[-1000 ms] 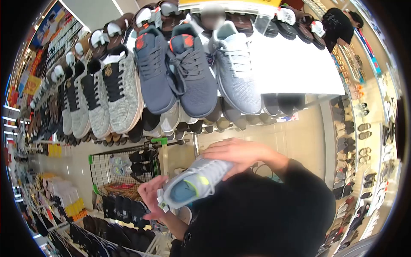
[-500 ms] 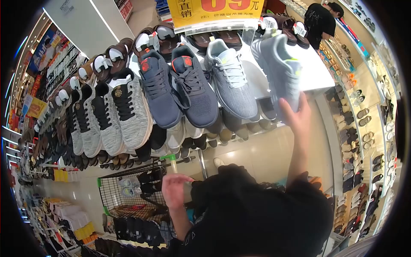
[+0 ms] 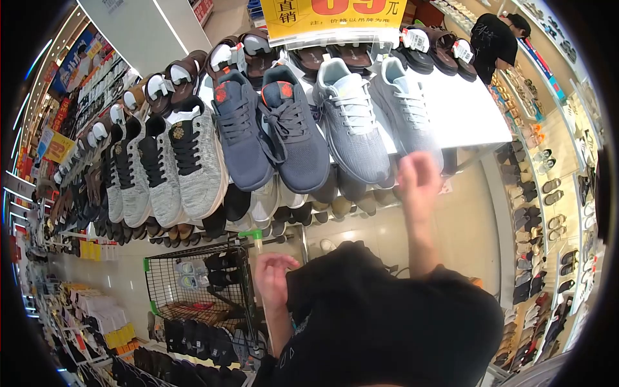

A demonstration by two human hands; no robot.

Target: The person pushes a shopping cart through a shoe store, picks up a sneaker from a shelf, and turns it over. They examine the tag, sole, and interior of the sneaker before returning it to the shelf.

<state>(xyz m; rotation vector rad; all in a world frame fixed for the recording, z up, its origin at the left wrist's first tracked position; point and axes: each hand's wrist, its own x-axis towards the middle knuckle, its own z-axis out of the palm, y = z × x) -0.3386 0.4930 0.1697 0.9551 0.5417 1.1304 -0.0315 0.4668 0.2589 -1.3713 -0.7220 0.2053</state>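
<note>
My right hand is at the toe of a light grey lace-up shoe, its loosely bent fingers apart. Whether the fingertips touch the shoe is unclear. The shoe lies toe toward me on the white display shelf, beside a similar grey shoe. Further left are two dark blue-grey shoes with orange-red tongue patches and several speckled grey shoes. My left hand hangs near my black clothing, fingers loosely curved and apart, with nothing visible in it.
Brown sandals line the back of the shelf below a yellow price sign. A wire cart with a green-ended handle stands at lower left. Another person in black is at upper right, near shoe racks.
The light grey shoe, raised in my right hand before, now rests on the shelf beside the similar one. My right hand has moved left and loosened. My left hand has shifted slightly right.
</note>
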